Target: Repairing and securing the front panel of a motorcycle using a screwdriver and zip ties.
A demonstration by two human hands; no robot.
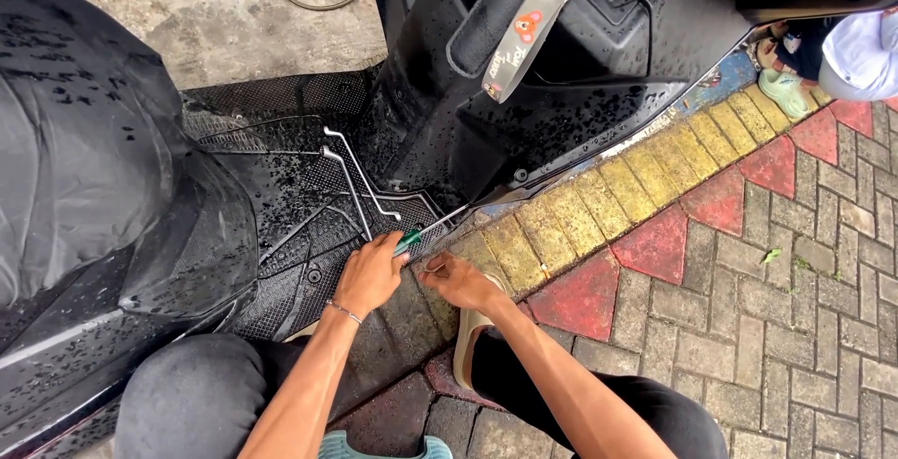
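Crouched at the edge of the wet scooter footboard (281,234), the left hand (369,276) has its grip closed round a green-handled screwdriver (426,228) angled low toward the panel seam, while the right hand (456,278), fingers pinched together, hovers just beside it.

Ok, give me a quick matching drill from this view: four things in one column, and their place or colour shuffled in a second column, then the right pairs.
Things:
1. screwdriver
2. L-shaped metal rods
3. strap keychain
4. yellow pavers

Places or states:
A. hanging in front of the scooter's front panel
B. green handle gripped in the left hand
C. a strip along the kerb beside the scooter
D. lying on the wet black floorboard

Pairs: 1-B, 2-D, 3-A, 4-C
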